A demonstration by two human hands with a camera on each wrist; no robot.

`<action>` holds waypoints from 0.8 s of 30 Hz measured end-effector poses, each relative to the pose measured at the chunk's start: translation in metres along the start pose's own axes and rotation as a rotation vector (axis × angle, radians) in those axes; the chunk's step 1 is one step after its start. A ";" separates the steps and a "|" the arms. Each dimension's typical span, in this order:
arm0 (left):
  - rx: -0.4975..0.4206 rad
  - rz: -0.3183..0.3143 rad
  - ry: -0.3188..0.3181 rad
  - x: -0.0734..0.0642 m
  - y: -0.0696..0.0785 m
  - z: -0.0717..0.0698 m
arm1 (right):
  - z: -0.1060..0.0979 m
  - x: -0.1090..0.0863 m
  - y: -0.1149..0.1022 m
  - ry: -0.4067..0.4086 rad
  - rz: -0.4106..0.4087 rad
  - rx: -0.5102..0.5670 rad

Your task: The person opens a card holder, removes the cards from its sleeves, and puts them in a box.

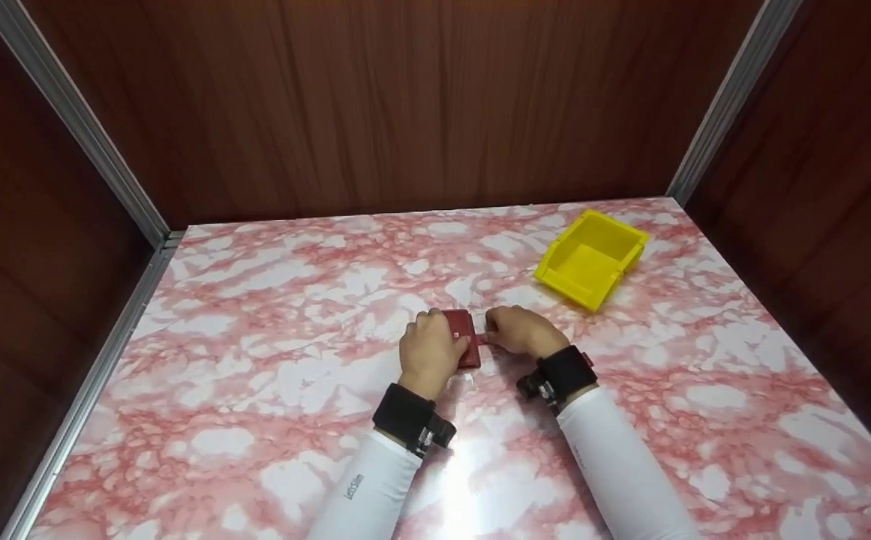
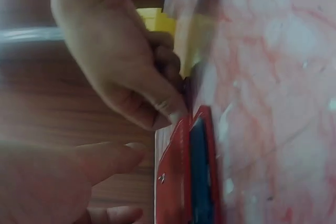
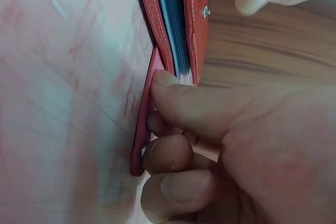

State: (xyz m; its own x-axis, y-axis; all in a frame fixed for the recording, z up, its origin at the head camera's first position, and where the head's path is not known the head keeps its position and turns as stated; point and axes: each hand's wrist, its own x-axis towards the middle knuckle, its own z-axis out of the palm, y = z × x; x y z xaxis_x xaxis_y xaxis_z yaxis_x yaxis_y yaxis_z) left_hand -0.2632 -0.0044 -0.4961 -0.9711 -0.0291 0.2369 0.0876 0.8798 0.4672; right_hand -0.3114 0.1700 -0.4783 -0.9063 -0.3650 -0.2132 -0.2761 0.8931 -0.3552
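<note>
A red card wallet (image 1: 462, 322) lies on the table, with a dark stack of inner sleeves (image 3: 172, 19) between its covers. On its upper cover is a small metal snap (image 3: 206, 12). My left hand (image 1: 429, 352) is over the wallet's left part; in the left wrist view its thumb and finger are extended and apart from the cover. From the wallet's right side a red strap (image 3: 140, 140) sticks out, low over the table. My right hand (image 1: 523, 331) pinches this strap between thumb and curled fingers.
A yellow open bin (image 1: 608, 234) stands behind and to the right of the hands. The table (image 1: 255, 360) has a red and white marbled top. Brown wood-grain panels (image 1: 367, 112) with metal corner posts enclose the back and both sides.
</note>
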 end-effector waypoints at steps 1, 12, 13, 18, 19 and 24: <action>0.027 0.006 0.017 -0.003 0.005 -0.001 | 0.000 0.000 -0.001 0.000 0.000 -0.003; 0.107 0.065 0.087 -0.006 0.001 0.035 | 0.000 0.002 -0.002 -0.015 0.009 0.011; 0.099 0.069 0.098 -0.003 -0.004 0.044 | 0.000 0.002 -0.002 -0.015 0.005 0.010; 0.056 0.080 0.123 0.008 -0.021 0.075 | 0.001 0.002 -0.001 -0.015 -0.004 0.011; 0.036 0.078 0.121 0.008 -0.021 0.075 | 0.001 0.002 -0.001 -0.015 -0.005 0.012; -0.056 0.068 0.051 0.003 -0.010 0.045 | 0.000 0.001 -0.001 -0.009 -0.007 0.012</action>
State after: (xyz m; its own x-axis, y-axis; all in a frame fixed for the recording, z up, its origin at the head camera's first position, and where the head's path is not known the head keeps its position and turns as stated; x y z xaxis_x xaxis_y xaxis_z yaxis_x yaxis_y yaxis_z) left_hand -0.2771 0.0083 -0.5380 -0.9502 0.0042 0.3115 0.1662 0.8525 0.4957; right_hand -0.3121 0.1682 -0.4784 -0.9012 -0.3741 -0.2190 -0.2788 0.8870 -0.3680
